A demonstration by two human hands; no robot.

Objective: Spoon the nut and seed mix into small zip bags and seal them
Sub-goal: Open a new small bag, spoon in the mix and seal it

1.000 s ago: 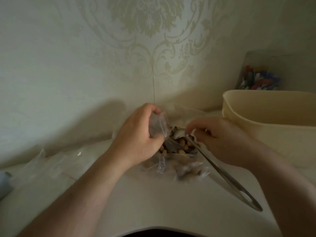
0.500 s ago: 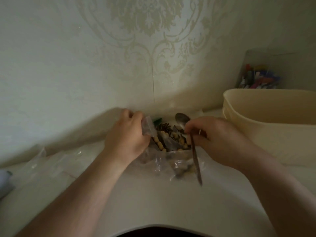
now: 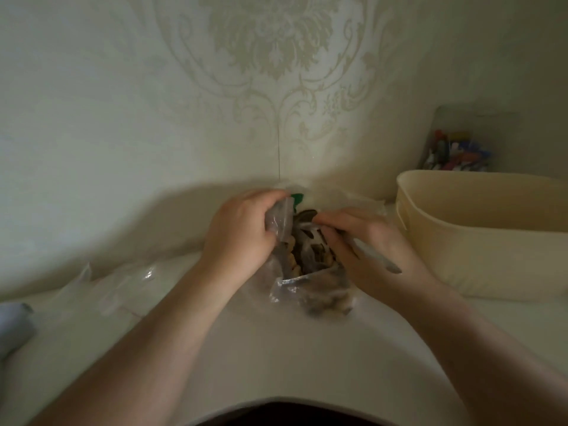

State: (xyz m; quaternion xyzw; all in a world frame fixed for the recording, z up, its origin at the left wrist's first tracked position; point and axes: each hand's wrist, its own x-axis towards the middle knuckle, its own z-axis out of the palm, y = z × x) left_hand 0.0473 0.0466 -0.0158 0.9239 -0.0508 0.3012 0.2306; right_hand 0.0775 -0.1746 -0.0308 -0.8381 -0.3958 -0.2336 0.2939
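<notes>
Zip bag [image 3: 278,224]: thin clear plastic, glossy, creased. Spoon [image 3: 373,256]: grey metal, dull sheen. Table [image 3: 276,358]: smooth, pale, matt. Tub [image 3: 479,241]: cream plastic, smooth, matt. Wallpaper [image 3: 270,41]: matt ground, faint glitter in damask pattern. Loose bags [image 3: 123,281]: clear shiny film.

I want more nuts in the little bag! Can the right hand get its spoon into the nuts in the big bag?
Probably yes. The right hand holds the spoon right at the big bag, whose mouth looks open. The left hand grips a small bag beside it, not blocking.

Left hand [image 3: 238,233] gripping zip bag [image 3: 281,222], right hand [image 3: 368,244] holding spoon [image 3: 373,256]
</notes>
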